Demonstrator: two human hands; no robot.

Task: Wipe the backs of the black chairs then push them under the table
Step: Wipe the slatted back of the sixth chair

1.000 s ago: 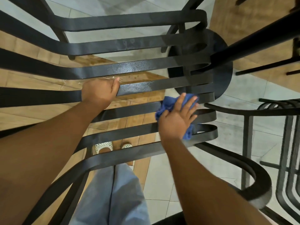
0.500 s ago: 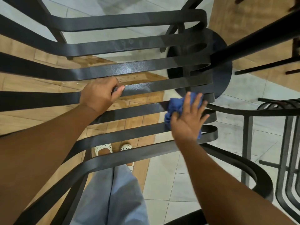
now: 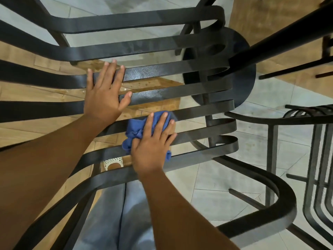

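Left hand [image 3: 103, 94] had let go of its slat since the earlier frame and lay flat, fingers straight, across two bars of the black chair [image 3: 162, 73] back, probably to steady it. Right hand [image 3: 151, 141], fingers spread and flat, pressed the blue cloth [image 3: 134, 130] onto the near slats, left of where it was. Slat ends curled off to the right; open gaps ran between bars. Table base [image 3: 239, 69] stood far right, second chair [image 3: 317, 159] close by on the right.
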